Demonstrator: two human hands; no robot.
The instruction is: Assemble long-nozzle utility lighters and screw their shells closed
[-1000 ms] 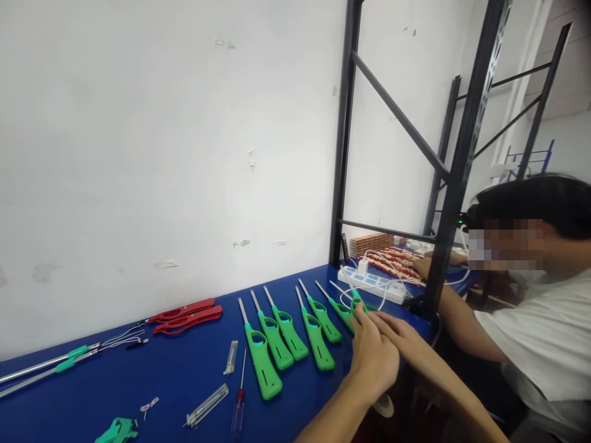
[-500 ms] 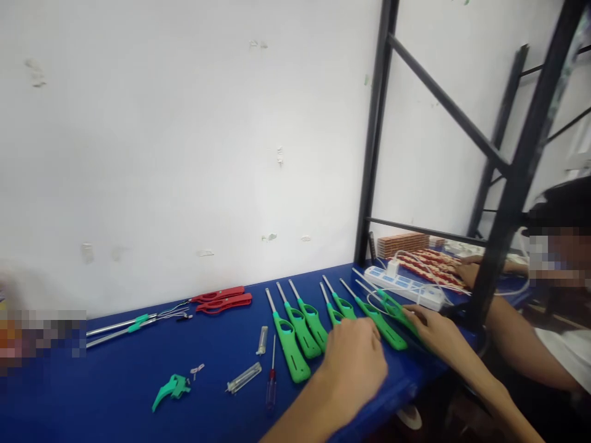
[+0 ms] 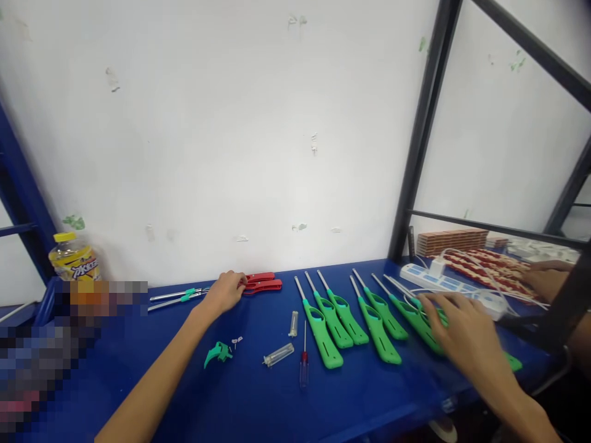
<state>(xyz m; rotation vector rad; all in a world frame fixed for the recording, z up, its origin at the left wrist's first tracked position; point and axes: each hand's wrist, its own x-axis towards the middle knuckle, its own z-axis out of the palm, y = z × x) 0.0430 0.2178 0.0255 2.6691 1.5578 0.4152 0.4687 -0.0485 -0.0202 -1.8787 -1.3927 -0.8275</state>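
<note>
My left hand [image 3: 226, 291] reaches to the back of the table, its curled fingers on the front ends of two red lighter casings [image 3: 262, 285]. The fingertips are partly hidden. My right hand [image 3: 466, 332] lies spread over green lighters at the right end of a row, covering much of them. Several long-necked green lighters [image 3: 325, 338] lie side by side, metal tubes pointing toward the wall. Left of them are a screwdriver [image 3: 304, 368], two clear fuel tanks [image 3: 279, 355] and a green trigger piece [image 3: 218, 353]. Two loose metal tubes [image 3: 175, 300] with green collars lie beyond my left forearm.
A white power strip [image 3: 452, 287] with cables stands behind my right hand, beside a black rack post [image 3: 422, 135]. Another person's hand [image 3: 547, 280] rests at a red and cream patterned item [image 3: 484, 269]. A yellow-capped jar [image 3: 74, 255] stands far left.
My left hand has gone from the green lighters to the red casings at the left. My right hand has lowered onto the lighters and spread out. The view has turned left.
</note>
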